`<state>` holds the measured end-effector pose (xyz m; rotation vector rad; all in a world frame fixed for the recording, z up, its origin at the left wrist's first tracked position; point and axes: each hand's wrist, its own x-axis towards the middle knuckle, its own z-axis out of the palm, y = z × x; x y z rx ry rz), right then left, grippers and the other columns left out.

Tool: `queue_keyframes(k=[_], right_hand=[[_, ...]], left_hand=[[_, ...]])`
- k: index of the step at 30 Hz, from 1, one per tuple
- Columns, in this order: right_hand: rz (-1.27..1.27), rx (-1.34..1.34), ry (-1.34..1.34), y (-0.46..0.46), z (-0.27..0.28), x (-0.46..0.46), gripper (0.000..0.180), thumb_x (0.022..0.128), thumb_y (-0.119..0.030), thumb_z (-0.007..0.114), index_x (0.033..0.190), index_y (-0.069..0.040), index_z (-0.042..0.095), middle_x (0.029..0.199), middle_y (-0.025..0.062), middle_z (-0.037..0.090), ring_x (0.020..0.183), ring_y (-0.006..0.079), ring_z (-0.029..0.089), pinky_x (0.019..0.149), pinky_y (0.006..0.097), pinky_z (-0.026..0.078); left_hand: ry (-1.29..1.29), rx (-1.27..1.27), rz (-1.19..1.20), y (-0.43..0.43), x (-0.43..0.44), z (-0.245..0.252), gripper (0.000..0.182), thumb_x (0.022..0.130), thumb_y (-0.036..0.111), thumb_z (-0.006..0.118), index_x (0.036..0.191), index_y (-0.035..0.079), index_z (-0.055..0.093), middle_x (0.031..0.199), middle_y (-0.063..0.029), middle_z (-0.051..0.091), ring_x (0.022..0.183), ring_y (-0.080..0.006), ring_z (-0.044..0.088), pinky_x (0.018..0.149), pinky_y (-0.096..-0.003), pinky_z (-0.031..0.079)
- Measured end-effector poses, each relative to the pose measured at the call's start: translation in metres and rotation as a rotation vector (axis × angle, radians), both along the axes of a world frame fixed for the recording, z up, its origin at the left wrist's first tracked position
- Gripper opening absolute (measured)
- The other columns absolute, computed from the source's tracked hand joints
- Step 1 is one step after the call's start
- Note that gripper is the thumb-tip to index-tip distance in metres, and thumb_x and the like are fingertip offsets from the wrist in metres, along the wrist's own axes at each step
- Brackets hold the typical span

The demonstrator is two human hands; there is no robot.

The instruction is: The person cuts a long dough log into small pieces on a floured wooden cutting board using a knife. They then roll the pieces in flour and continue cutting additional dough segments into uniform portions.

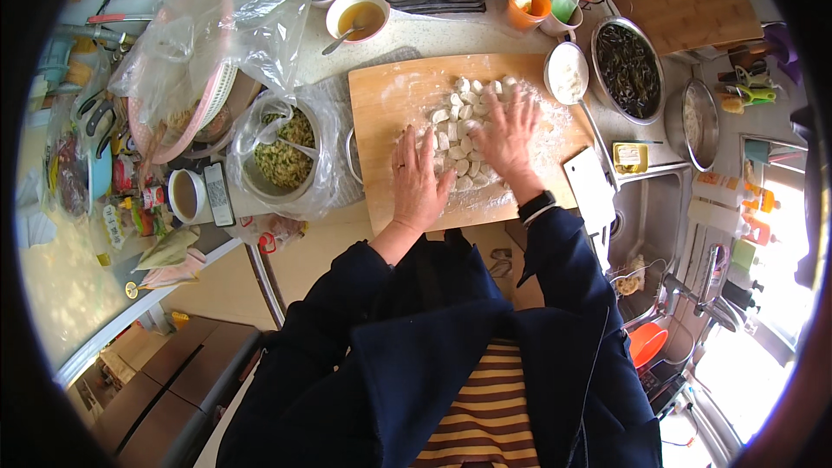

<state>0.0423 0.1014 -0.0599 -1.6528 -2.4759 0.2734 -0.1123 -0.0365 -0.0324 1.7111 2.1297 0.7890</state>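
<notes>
Several small floured dough pieces lie in a cluster on a wooden board dusted with flour. My left hand rests flat with fingers apart at the cluster's left edge, its fingertips beside the pieces. My right hand is spread over the cluster's right side and hides some pieces beneath it; nothing is gripped in it. A bowl of white flour stands at the board's upper right corner. Left of the board, a metal bowl of chopped green filling sits in a clear plastic bag with a spoon in it.
A cleaver lies at the board's right edge, near the sink. A bowl of dark soaked strips stands upper right. Beyond the board are a bowl of yellow liquid and an orange cup. A pink basket is at left.
</notes>
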Motion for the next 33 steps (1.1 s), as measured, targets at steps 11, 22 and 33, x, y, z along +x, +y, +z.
queue_keyframes(k=[11, 22, 33], right_hand=[[-0.048, -0.224, 0.098, -0.085, 0.017, 0.037, 0.091, 0.09, -0.034, 0.075, 0.166, -0.012, 0.031, 0.171, 0.0344, 0.013, 0.159, 0.0554, 0.006, 0.127, 0.0661, 0.007], [-0.033, -0.024, 0.339, -0.009, 0.026, 0.03, 0.07, 0.095, -0.019, 0.071, 0.159, -0.013, 0.044, 0.17, 0.0245, 0.028, 0.157, 0.047, 0.024, 0.128, 0.058, 0.024], [0.067, 0.031, 0.408, 0.024, 0.026, -0.001, 0.069, 0.095, -0.038, 0.075, 0.156, -0.017, 0.049, 0.163, 0.0229, 0.041, 0.151, 0.046, 0.036, 0.125, 0.0556, 0.029]], left_hand=[[0.009, -0.055, -0.195, -0.02, -0.011, 0.001, 0.109, 0.086, 0.039, 0.082, 0.168, 0.005, 0.019, 0.17, -0.0312, 0.019, 0.156, -0.05, 0.024, 0.128, -0.0583, 0.023], [0.166, -0.005, -0.343, -0.038, 0.001, 0.001, 0.091, 0.094, 0.049, 0.073, 0.167, 0.018, 0.03, 0.174, -0.0266, 0.012, 0.16, -0.0509, 0.013, 0.124, -0.0714, 0.017], [0.362, -0.098, -0.2, -0.011, -0.026, -0.001, 0.096, 0.088, 0.044, 0.078, 0.168, 0.019, 0.029, 0.174, -0.0233, 0.015, 0.158, -0.0519, 0.017, 0.124, -0.0709, 0.018]])
